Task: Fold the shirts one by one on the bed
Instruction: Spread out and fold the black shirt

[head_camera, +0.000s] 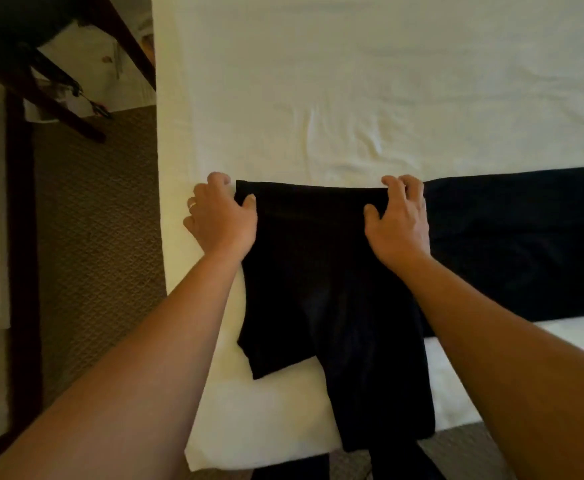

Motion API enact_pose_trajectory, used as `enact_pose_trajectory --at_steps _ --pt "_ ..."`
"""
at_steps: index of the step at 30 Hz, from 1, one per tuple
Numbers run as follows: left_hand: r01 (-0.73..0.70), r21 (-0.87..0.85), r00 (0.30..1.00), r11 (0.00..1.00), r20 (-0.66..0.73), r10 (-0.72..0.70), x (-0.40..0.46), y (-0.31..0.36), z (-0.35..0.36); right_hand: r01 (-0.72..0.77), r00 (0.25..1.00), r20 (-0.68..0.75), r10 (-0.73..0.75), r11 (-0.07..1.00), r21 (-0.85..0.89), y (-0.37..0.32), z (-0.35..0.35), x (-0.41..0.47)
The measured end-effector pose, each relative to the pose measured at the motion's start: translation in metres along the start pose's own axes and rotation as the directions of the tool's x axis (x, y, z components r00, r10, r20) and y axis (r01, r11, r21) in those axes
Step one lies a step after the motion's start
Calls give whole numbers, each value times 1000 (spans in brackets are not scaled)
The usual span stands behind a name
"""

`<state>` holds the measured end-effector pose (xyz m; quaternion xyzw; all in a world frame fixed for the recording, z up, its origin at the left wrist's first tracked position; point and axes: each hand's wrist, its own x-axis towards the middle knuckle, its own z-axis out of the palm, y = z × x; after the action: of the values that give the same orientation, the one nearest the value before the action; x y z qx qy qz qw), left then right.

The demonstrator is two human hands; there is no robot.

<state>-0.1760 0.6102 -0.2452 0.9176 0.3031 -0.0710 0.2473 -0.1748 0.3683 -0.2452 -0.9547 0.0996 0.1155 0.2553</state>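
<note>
Hands at the far fold, our left hand [219, 216] pinching the black shirt's [321, 271] left corner, our right hand [399, 220] gripping the right corner, fingertips hidden behind cloth, shirt near the white bed's [352, 81] corner, its tail overhanging, more black fabric [526, 244] cut off rightward.

Dark wooden furniture [23, 209] stands on patterned carpet [100, 216], left.

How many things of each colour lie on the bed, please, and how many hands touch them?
Black garments: 2, the black shirt being folded and the black cloth beside it.
White sheet: 1.
Hands: 2, left hand and right hand, each gripping a far corner of the shirt.
Total: 5.
</note>
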Motion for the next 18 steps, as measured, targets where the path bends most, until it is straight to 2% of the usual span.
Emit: enact_pose_trajectory --at_steps 2,4,6,8,12,16,18 --pt "-209 115 975 971 -51 216 -27 9 4 58 996 -70 -63 996 -73 -4 2 -26" --pt "-474 177 880 863 93 465 -53 4 17 174 984 5 -176 964 -200 2 9 -55" --pt "-599 263 795 756 311 522 -55 -11 26 292 953 173 -247 898 -329 19 17 -74" --pt "-643 353 756 680 434 490 -38 -28 31 370 919 295 -261 826 -424 41 24 -80" --pt "-673 414 731 613 496 468 -23 -38 30 413 901 338 -273 776 -476 61 26 -81" --pt "-588 492 805 642 431 407 -40 -21 29 402 906 327 -268 788 -466 52 23 -88" --pt "-598 456 801 659 370 470 -65 -13 30 441 889 329 -317 782 -440 52 26 -104"
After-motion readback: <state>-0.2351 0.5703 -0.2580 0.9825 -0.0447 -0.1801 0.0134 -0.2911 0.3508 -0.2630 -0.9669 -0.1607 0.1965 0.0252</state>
